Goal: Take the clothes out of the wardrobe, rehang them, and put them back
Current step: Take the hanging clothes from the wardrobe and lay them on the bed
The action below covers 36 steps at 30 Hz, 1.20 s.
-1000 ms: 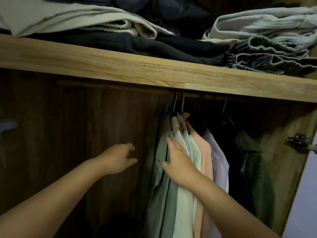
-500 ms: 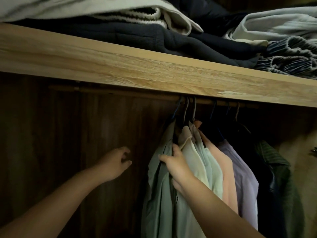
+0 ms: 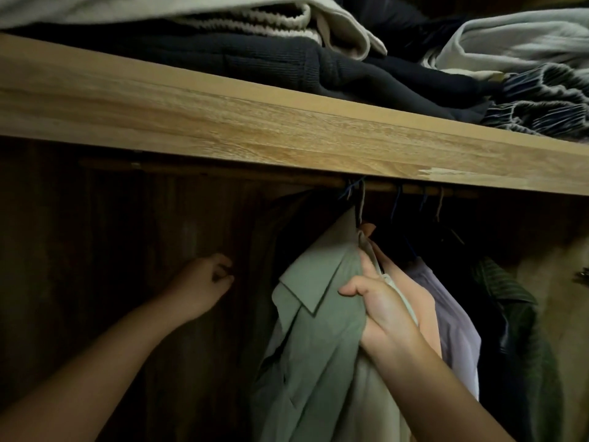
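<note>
Under the wooden shelf (image 3: 287, 135), at the left of the wardrobe, the left hand (image 3: 204, 282) hangs in the dark empty stretch below the rail (image 3: 223, 175); its fingers are loosely curled and hold nothing, much as a second ago. To its right, the green shirt (image 3: 312, 330) is the leftmost garment on the rail. The right hand (image 3: 382, 311), which a second ago lay flat among the shirts, now grips the green shirt near its collar, fingers curled into the cloth and thumb out to the left. The shirt has swung up and left, away from the peach shirt (image 3: 411, 282) and lilac shirt (image 3: 446, 301), so its collar now faces the camera. Its hanger hook (image 3: 361, 202) seems still on the rail. So the first garment looks picked out but not yet taken off. Further right hang dark clothes (image 3: 516, 314). Folded clothes (image 3: 318, 59) lie on the shelf above.
</note>
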Tool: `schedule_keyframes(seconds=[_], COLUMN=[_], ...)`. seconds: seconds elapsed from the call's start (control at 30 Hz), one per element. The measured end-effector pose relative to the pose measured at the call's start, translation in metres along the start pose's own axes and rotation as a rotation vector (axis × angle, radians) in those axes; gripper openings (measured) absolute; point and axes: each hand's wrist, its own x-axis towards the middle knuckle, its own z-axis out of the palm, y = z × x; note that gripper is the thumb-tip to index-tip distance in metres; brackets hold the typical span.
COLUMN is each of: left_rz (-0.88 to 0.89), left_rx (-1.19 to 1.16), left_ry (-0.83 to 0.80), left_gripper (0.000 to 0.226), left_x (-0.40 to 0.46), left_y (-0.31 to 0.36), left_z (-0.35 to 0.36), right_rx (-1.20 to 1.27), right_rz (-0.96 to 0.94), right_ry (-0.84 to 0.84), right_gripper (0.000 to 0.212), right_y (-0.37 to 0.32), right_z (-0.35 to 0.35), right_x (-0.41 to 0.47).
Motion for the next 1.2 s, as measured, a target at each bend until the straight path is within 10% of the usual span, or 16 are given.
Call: schedule_keyframes(seconds=[0.63,0.77,1.2], left_rz=[0.459,0.525,0.68], left_rx=[0.034,-0.029,-0.301], left_ry=[-0.033,-0.069,-0.017], left_gripper=[0.05,0.02,0.035], left_x=[-0.047,-0.097,-0.252], left_y=[0.086,0.123,0.246], left_z=[0.061,0.08,0.146], right_rx=[-0.318,-0.381,-1.31], right_rz=[0.163,0.176,-0.05], right_ry=[-0.072,-0.014,0.641], right_gripper=[0.077,0.073,0.037], right_y=[-0.085,-0.11,-0.168], right_z=[-0.087,-0.103,-0.117], right_x=[-0.215,-0.285,-0.481])
